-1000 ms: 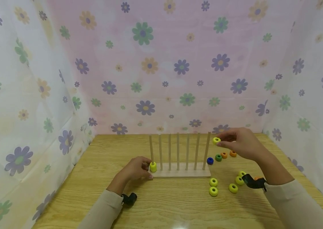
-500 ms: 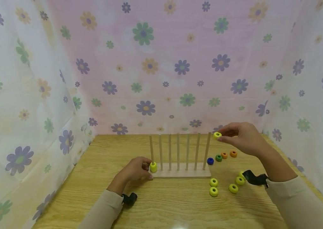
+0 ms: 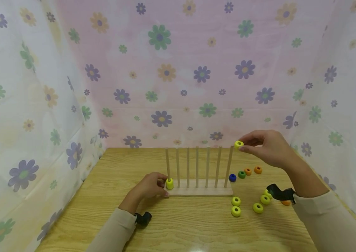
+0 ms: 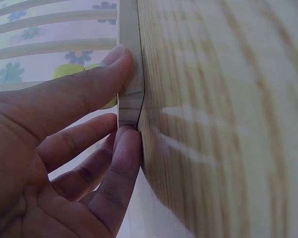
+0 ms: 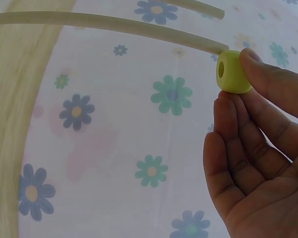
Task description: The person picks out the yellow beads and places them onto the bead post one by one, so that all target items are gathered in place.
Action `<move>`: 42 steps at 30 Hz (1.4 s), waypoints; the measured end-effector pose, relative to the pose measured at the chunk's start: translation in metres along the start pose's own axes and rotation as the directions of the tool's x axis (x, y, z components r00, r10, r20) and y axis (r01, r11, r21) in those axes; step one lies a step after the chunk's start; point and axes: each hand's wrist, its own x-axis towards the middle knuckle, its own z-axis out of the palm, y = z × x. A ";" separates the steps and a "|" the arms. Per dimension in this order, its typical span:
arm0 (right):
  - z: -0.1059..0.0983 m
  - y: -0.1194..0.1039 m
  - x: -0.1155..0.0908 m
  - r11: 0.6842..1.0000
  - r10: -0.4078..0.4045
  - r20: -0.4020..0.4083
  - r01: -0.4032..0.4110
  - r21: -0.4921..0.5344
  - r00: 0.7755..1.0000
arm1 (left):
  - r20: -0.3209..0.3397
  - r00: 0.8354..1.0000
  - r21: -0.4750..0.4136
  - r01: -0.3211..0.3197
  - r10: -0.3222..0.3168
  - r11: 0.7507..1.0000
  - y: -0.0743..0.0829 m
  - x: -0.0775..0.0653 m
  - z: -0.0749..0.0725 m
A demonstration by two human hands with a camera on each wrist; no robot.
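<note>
A wooden peg rack (image 3: 201, 191) with a row of upright rods stands on the table. Its left end is gripped by my left hand (image 3: 150, 185); in the left wrist view the thumb lies on one side of the base (image 4: 131, 72) and fingers on the other. Two yellow beads (image 3: 169, 184) appear stacked low on the leftmost rod. Between thumb and fingertips my right hand (image 3: 269, 147) pinches a yellow bead (image 3: 239, 144), just right of the top of the rightmost rod (image 3: 229, 164). The right wrist view shows that bead (image 5: 234, 73) beside a rod's tip, its hole partly visible.
Right of the rack lie a blue bead (image 3: 232, 177), a green bead (image 3: 242, 174) and orange beads (image 3: 258, 170). Several loose yellow beads (image 3: 258, 208) lie nearer the front, and another orange bead (image 3: 286, 202) sits partly behind the right wrist camera. Flowered cloth (image 3: 181, 70) surrounds the table.
My right hand has risen beside the rightmost rod with the yellow bead, which now sits at about the rod's top. The left hand and the rack stay in place.
</note>
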 end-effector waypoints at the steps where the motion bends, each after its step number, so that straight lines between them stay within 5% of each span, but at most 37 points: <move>1: 0.000 -0.001 0.000 1.000 -0.003 -0.002 0.003 0.000 1.000 | -0.001 1.000 0.002 0.001 -0.001 1.000 0.000 0.000 0.000; 16: 0.006 -0.014 0.010 0.994 -0.108 -0.033 0.109 0.022 0.994 | 0.000 1.000 -0.009 0.013 -0.013 1.000 0.003 -0.002 0.000; 42: 0.026 -0.042 0.029 0.976 -0.170 -0.022 0.171 0.136 0.985 | -0.005 1.000 -0.004 0.019 -0.019 1.000 0.004 -0.003 0.000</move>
